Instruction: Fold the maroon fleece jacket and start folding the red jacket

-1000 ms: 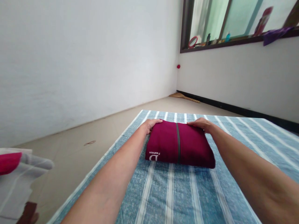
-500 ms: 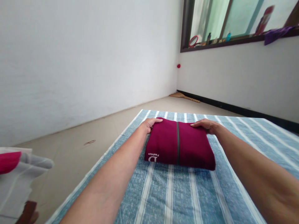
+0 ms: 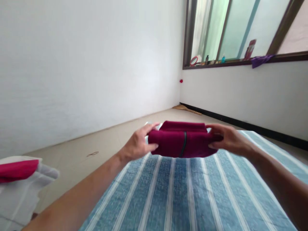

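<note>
A folded maroon garment [image 3: 183, 141] with a dark grey stripe down its middle is held in the air above the blue striped mat [image 3: 183, 192]. My left hand [image 3: 138, 146] grips its left end, thumb underneath and fingers on top. My right hand [image 3: 227, 139] clasps its right end the same way. The fold stays flat and compact between both hands.
A stack of folded clothes [image 3: 19, 183], white and grey with a red piece on top, sits at the lower left. Bare tiled floor [image 3: 96, 144] runs to the white wall. A window sill [image 3: 240, 59] with small items is at upper right.
Both hands went from resting on the garment's far corners to gripping its ends, and the folded garment has been lifted off the mat. The view has tilted slightly.
</note>
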A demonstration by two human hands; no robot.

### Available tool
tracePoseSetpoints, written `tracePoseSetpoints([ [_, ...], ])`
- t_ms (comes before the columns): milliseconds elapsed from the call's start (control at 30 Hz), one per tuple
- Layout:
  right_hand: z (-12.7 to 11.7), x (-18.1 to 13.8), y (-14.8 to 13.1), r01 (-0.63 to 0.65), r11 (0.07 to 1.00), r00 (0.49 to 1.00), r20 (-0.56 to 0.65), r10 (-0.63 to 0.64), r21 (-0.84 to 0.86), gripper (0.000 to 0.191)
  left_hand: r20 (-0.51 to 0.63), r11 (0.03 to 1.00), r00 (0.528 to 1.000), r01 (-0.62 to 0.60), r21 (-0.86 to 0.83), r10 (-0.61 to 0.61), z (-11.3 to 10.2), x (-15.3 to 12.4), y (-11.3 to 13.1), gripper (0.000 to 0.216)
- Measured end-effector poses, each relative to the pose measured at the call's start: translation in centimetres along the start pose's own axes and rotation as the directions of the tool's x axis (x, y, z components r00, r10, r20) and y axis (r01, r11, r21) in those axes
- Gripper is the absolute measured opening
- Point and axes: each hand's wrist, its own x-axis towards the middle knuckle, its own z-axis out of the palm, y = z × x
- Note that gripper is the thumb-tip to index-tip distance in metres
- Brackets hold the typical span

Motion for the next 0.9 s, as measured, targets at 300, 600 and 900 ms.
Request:
tracePoseSetpoints([
  [300,12.5,-19.0,5.6,0.368,0.664,0.876,0.004,-0.482,-0.650,0.050,0.160,0.767,0.916,-0.397,0.504,0.369,5.8,-20.7,1.2,0.068],
  [600,12.9,-19.7,4.3,0.238,0.674,0.929,-0.037,-0.367,-0.699,0.058,0.130,0.903,0.970,-0.239,0.358,0.205,4.1,-18.0,5.2,0.035],
  [900,11.6,-17.8,-0.1,-0.021,0.936,0.978,-0.203,-0.054,-0.350,0.045,-0.054,0.941,0.993,0.112,0.318,-0.100,6.1,-13.9,5.8,0.030],
])
